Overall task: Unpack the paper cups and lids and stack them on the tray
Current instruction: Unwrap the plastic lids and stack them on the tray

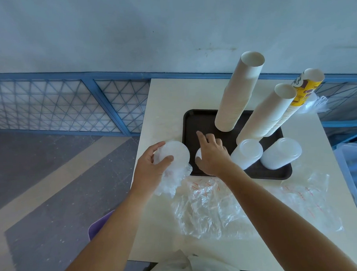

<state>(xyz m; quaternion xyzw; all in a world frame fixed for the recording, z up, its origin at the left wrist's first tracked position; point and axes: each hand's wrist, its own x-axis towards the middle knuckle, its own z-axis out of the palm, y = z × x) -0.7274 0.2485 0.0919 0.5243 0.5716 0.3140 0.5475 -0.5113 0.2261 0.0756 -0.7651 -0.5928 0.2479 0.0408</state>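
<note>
Three tall stacks of paper cups stand at upper right of the frame, long axes near vertical, open mouths up. Plain white stack at the tray's far edge; second plain white stack right of it, leaning up-right; printed yellow stack close behind that one, whether touching cannot be told.

Dark tray, centre of frame, on a pale table.

Two short stacks of clear lids on the tray's right part: one centre-right, one further right, flat tops tilted toward the camera.

Left hand, left of the tray, fingers and thumb closed round a wrapped lid stack, its plastic bunched below.

Right hand over the tray's near-left part, fingers spread, covering a small white item; whether it grips this cannot be told.

Two empty clear wrappers on the table below the tray: centre, right.
</note>
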